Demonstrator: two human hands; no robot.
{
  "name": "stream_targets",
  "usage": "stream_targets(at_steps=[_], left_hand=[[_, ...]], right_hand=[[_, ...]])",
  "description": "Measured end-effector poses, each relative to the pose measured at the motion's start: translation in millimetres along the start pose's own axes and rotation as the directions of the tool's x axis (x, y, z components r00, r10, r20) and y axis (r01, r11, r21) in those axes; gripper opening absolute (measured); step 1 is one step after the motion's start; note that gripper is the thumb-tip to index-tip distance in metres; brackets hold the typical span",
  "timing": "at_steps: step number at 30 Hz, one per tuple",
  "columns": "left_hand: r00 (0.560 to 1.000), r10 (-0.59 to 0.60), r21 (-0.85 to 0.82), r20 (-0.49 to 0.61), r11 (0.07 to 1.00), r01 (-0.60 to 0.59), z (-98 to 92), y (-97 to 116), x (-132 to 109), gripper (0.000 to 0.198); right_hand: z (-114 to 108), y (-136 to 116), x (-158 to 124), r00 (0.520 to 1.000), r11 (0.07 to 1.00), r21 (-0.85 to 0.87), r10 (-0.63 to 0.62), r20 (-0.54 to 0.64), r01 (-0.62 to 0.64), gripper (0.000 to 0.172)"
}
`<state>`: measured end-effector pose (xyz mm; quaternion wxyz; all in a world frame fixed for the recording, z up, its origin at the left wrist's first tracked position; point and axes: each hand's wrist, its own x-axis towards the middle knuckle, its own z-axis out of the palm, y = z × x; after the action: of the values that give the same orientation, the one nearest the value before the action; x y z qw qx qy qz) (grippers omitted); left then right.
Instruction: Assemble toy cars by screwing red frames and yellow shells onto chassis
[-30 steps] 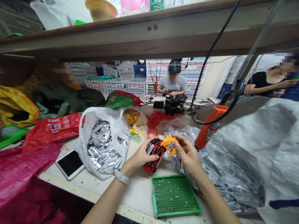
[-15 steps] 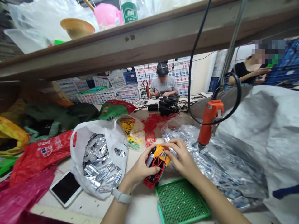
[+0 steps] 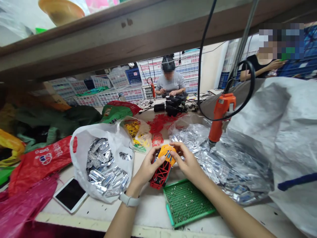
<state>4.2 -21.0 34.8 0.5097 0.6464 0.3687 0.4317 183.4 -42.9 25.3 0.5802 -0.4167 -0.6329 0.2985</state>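
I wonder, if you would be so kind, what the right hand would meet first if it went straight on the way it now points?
The right hand would first press against the orange part, which it touches; beyond that, the left hand seems next, though depth is unclear.

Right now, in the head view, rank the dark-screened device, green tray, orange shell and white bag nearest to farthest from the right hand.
1. Orange shell: against the right hand.
2. Green tray: just below the hand.
3. White bag: off to the left.
4. Dark-screened device: farther left, beyond the bag.
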Motion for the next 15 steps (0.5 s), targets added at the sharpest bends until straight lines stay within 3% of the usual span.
stream_targets(at_steps=[5, 10, 15], left_hand=[[1.0, 0.008, -0.046, -0.015, 0.999, -0.009, 0.6, 4.0, -0.2, 0.047], [0.999, -0.003, -0.077, -0.046, 0.997, 0.0, -0.4, 6.5, -2.4, 0.049], [0.997, 0.028, -0.094, -0.074, 0.995, -0.035, 0.4, 6.7, -2.6, 0.048]], right_hand=[[3.2, -2.8, -3.9, 1.0, 1.0, -0.009, 0.005, 0.005, -0.005, 0.03], [-0.2, -3.3, -1.9, 0.996, 0.997, 0.067, 0.028, 0.08, -0.034, 0.051], [-2.0, -1.8, 0.7, 0.98, 0.991, 0.111, 0.052, 0.192, -0.074, 0.044]])
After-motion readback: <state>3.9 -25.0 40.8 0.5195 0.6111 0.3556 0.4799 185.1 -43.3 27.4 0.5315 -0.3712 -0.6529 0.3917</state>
